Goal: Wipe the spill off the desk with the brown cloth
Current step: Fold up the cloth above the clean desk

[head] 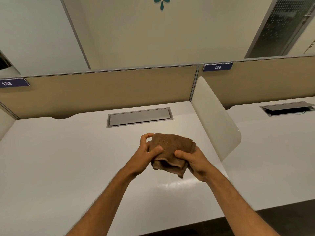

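Note:
A folded brown cloth [172,150] is held up above the white desk [59,159], between both hands. My left hand [146,150] grips its left side, thumb across the front and fingers curled behind. My right hand [192,159] grips the right side, thumb pressed on the front. A faint wet sheen, the spill [172,184], glistens on the desk just below the cloth.
A closed grey cable hatch [139,116] is set into the desk at the back. A tan partition [102,89] bounds the far edge. A white divider panel [216,123] stands to the right, with a neighbouring desk [272,150] beyond it.

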Tool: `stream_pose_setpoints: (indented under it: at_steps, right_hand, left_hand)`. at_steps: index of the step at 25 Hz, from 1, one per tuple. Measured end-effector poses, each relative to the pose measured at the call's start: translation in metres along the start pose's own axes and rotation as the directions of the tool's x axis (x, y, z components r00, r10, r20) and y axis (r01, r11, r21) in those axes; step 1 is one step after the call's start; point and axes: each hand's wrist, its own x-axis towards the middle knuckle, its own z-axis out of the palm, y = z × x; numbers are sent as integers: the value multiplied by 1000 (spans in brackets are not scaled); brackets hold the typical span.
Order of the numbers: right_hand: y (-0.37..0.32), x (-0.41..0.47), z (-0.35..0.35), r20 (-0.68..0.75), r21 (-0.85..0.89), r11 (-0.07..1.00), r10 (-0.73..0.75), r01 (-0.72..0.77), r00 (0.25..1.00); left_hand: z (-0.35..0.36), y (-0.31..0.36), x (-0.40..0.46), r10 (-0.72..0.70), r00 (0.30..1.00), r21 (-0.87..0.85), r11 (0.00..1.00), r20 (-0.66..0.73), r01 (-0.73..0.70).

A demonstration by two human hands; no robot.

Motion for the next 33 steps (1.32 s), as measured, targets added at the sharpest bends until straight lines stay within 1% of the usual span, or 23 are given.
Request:
stream_pose_setpoints:
  at_steps: [1, 2, 4, 5, 8, 10, 12, 16, 21, 23, 25, 28, 30, 31, 33]
  right_hand:
    - [-1, 0, -3, 14, -12, 1000, -5, 5, 1000]
    - [-1, 0, -6, 44, -22, 1000, -2, 3, 999]
    - [1, 0, -10, 101, -31, 999, 33, -30, 994]
    - [1, 0, -11, 100, -40, 998, 54, -51, 993]
    - [0, 6, -15, 4, -173, 984, 38, -37, 999]
    - [5, 10, -22, -103, -214, 976, 20, -42, 994]
    - [12, 15, -35, -175, -203, 977, 28, -63, 984]
    - [23, 38, -72, -268, -270, 956, 41, -116, 962]
    - [31, 87, -133, -378, -311, 935, 42, -170, 925]
    - [33, 112, -159, -407, -344, 921, 33, -186, 913]
    - [36, 139, -183, -407, -384, 909, -5, -166, 913]
    - [46, 178, -212, -419, -540, 829, -116, -145, 901]
    - [58, 203, -228, -429, -633, 753, -145, -181, 892]
    - [66, 212, -233, -418, -671, 712, -131, -208, 899]
    - [86, 223, -241, -326, -752, 614, -31, -240, 945]
  left_hand:
    - [-1, -3, 0, -33, 998, 17, 999, 54, 32]
    - [-3, -6, 0, -68, 992, -20, 997, 107, 71]
    - [-2, -13, 2, -85, 977, -156, 981, 196, 116]
    - [-1, -16, 4, -73, 978, -192, 975, 194, 111]
    - [9, -19, 12, -83, 995, -167, 982, 58, 92]
    - [17, -24, 21, -145, 989, -184, 973, -21, 139]
    - [26, -34, 31, -185, 982, -215, 961, -36, 173]
    - [44, -51, 69, -226, 969, -181, 962, -96, 207]
    - [86, -75, 139, -334, 936, -149, 937, -114, 316]
    - [102, -85, 173, -378, 918, -123, 923, -117, 365]
    - [117, -96, 214, -416, 901, -92, 909, -126, 407]
    - [133, -114, 268, -420, 894, -30, 907, -159, 421]
    - [142, -127, 299, -420, 890, 20, 903, -178, 430]
    - [146, -134, 309, -414, 892, 62, 901, -183, 430]
    - [152, -148, 321, -395, 903, 180, 888, -169, 422]
